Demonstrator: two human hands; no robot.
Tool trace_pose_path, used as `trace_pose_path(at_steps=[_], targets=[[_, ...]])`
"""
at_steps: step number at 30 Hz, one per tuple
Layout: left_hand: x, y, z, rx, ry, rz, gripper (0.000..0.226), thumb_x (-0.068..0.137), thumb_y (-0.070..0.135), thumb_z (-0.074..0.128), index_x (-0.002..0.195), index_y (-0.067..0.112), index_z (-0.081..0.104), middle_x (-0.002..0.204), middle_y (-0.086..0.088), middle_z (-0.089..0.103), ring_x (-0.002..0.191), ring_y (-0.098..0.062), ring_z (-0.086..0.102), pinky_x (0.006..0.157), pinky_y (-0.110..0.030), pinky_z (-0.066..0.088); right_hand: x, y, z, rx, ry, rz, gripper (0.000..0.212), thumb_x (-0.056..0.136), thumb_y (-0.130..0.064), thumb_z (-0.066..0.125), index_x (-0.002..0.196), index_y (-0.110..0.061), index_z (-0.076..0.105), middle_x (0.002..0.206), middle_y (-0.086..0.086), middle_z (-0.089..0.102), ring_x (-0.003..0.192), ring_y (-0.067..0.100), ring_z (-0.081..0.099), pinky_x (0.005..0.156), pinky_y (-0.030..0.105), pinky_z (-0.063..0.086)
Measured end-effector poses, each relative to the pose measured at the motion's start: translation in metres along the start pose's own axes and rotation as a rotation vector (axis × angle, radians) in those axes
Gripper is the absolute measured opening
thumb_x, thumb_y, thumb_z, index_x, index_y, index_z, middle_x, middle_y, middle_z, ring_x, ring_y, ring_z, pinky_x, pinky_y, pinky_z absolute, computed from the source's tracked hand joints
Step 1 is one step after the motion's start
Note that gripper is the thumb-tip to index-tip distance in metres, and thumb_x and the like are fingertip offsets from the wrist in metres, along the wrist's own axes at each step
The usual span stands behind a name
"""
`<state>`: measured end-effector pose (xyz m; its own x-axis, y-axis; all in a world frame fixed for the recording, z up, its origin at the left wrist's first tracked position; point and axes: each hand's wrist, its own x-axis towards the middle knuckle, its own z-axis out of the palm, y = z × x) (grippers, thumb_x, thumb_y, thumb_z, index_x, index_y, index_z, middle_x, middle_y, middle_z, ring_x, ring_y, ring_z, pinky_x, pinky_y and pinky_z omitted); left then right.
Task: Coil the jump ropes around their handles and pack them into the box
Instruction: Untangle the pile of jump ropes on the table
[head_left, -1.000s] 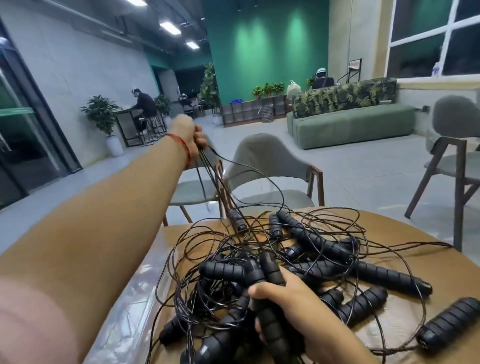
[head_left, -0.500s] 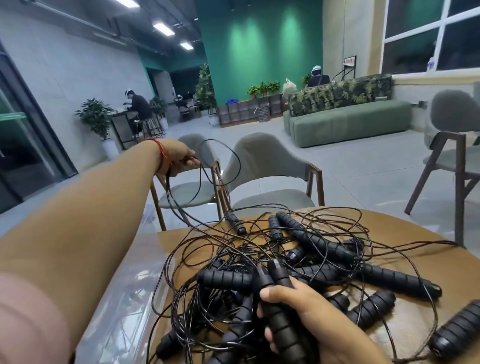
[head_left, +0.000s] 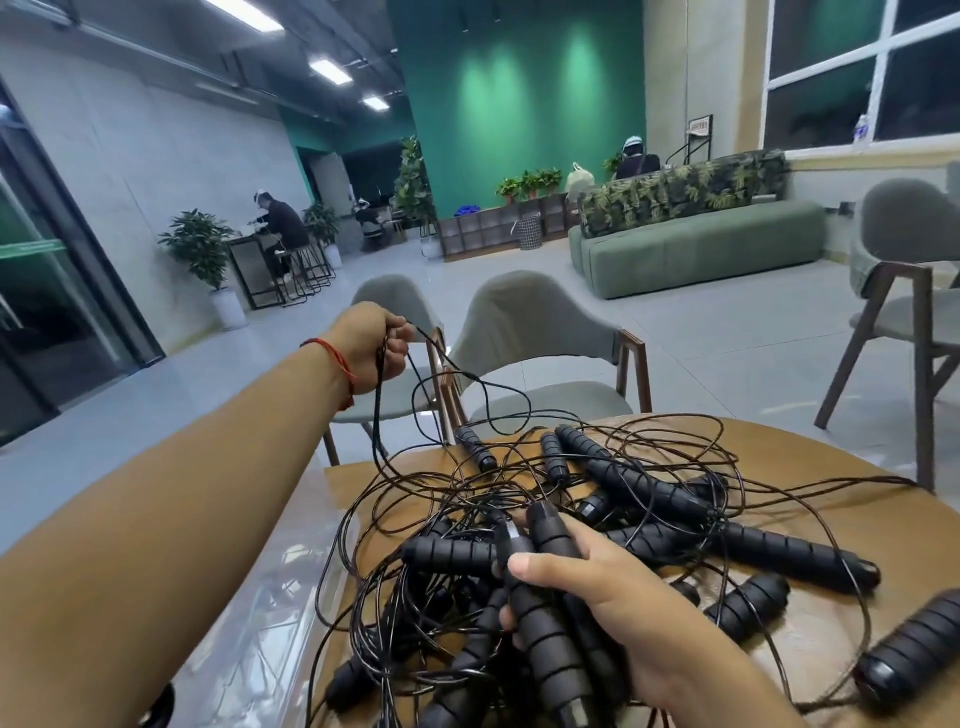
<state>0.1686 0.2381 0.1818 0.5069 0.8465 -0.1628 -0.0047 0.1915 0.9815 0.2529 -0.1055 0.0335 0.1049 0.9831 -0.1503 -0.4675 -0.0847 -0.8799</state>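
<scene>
The left hand (head_left: 371, 345) is clenching a thin black cord (head_left: 378, 405) up beyond the tangle. The right hand (head_left: 597, 587) is gripping two foam handles (head_left: 550, 639). The jump ropes (head_left: 639, 483) are lying heaped on the tabletop (head_left: 841, 519) around it.

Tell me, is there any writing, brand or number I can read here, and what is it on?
Nothing here can be read.
Small framed sign at the back: too small to read.
Far bottle: label too blurred to read.
Black handles: no print visible.
</scene>
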Motion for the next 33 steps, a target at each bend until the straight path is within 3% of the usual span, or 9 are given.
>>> trace_pose_path(at_steps=[4, 9, 11, 13, 21, 24, 27, 29, 33], targets=[[0.001, 0.02, -0.002, -0.12, 0.137, 0.138, 0.022, 0.106, 0.011, 0.033, 0.092, 0.019, 0.048, 0.058, 0.006, 0.049, 0.042, -0.006, 0.034, 0.036, -0.017, 0.029, 0.0, -0.002, -0.009, 0.061, 0.081, -0.043, 0.058, 0.078, -0.004, 0.087, 0.131, -0.013, 0.063, 0.102, 0.026, 0.073, 0.079, 0.038, 0.073, 0.065, 0.042, 0.061], [-0.028, 0.014, 0.009, 0.281, -0.053, -0.035, 0.022, 0.11, 0.012, 0.036, 0.101, 0.014, 0.056, 0.061, 0.006, 0.041, 0.042, -0.005, 0.026, 0.033, -0.016, 0.022, 0.0, -0.005, -0.017, 0.022, 0.099, -0.044, 0.052, 0.073, -0.022, 0.089, 0.122, -0.022, 0.074, 0.12, 0.024, 0.075, 0.112, 0.048, 0.073, 0.095, 0.063, 0.059], [-0.041, 0.003, 0.025, 0.189, -0.085, -0.047, 0.026, 0.11, 0.011, 0.033, 0.095, 0.015, 0.054, 0.057, 0.008, 0.036, 0.039, -0.005, 0.024, 0.032, -0.016, 0.02, 0.005, -0.002, -0.013, -0.049, 0.204, -0.066, 0.06, 0.07, -0.041, 0.089, 0.127, -0.032, 0.072, 0.128, 0.012, 0.075, 0.118, 0.035, 0.073, 0.102, 0.053, 0.058], [-0.055, -0.007, 0.04, 0.001, -0.123, -0.07, 0.03, 0.11, 0.009, 0.033, 0.086, 0.017, 0.049, 0.055, 0.009, 0.032, 0.038, -0.004, 0.023, 0.031, -0.015, 0.017, 0.008, -0.002, -0.006, -0.231, 0.311, -0.157, 0.072, 0.071, -0.06, 0.085, 0.138, -0.045, 0.062, 0.143, -0.007, 0.065, 0.13, 0.016, 0.062, 0.108, 0.039, 0.047], [-0.121, -0.054, 0.087, -0.427, -0.268, -0.205, 0.029, 0.104, 0.003, 0.032, 0.08, 0.015, 0.041, 0.068, 0.004, 0.034, 0.045, -0.007, 0.031, 0.038, -0.016, 0.032, -0.001, -0.015, 0.009, -1.085, 0.559, -0.415, 0.069, 0.102, -0.074, 0.037, 0.164, -0.049, 0.023, 0.173, -0.025, 0.015, 0.161, 0.0, 0.001, 0.134, 0.045, 0.009], [-0.141, -0.07, 0.104, -0.374, -0.292, -0.158, 0.019, 0.107, 0.003, 0.032, 0.098, 0.007, 0.049, 0.07, -0.002, 0.053, 0.05, -0.01, 0.049, 0.049, -0.023, 0.053, -0.008, -0.018, 0.023, -0.608, 0.296, -0.455, 0.044, 0.106, -0.062, 0.048, 0.15, -0.06, 0.04, 0.143, -0.04, 0.055, 0.139, -0.016, 0.042, 0.125, 0.035, 0.032], [-0.148, -0.08, 0.108, -0.293, -0.252, -0.145, 0.015, 0.108, 0.005, 0.036, 0.109, 0.007, 0.051, 0.074, -0.008, 0.069, 0.054, -0.014, 0.062, 0.057, -0.026, 0.06, -0.006, -0.014, 0.03, -0.276, 0.101, -0.336, 0.027, 0.111, -0.045, 0.049, 0.136, -0.053, 0.052, 0.084, -0.008, 0.074, 0.087, 0.013, 0.075, 0.095, 0.032, 0.05], [-0.141, -0.077, 0.101, -0.264, -0.245, -0.157, 0.016, 0.106, 0.004, 0.038, 0.103, 0.007, 0.053, 0.075, -0.007, 0.065, 0.056, -0.013, 0.059, 0.056, -0.028, 0.059, -0.003, -0.009, 0.029, -0.208, 0.092, -0.329, 0.021, 0.113, -0.042, 0.047, 0.12, -0.041, 0.066, 0.065, -0.002, 0.047, 0.055, 0.015, 0.051, 0.066, 0.034, 0.051], [-0.102, -0.049, 0.082, -0.208, -0.194, -0.147, 0.017, 0.106, 0.01, 0.029, 0.1, 0.011, 0.045, 0.073, -0.001, 0.044, 0.057, -0.011, 0.037, 0.048, -0.023, 0.046, 0.002, -0.002, 0.016, -0.462, 0.193, -0.315, 0.04, 0.114, -0.044, 0.041, 0.093, -0.02, 0.065, 0.062, -0.004, 0.038, 0.052, 0.009, 0.032, 0.049, 0.021, 0.029]])
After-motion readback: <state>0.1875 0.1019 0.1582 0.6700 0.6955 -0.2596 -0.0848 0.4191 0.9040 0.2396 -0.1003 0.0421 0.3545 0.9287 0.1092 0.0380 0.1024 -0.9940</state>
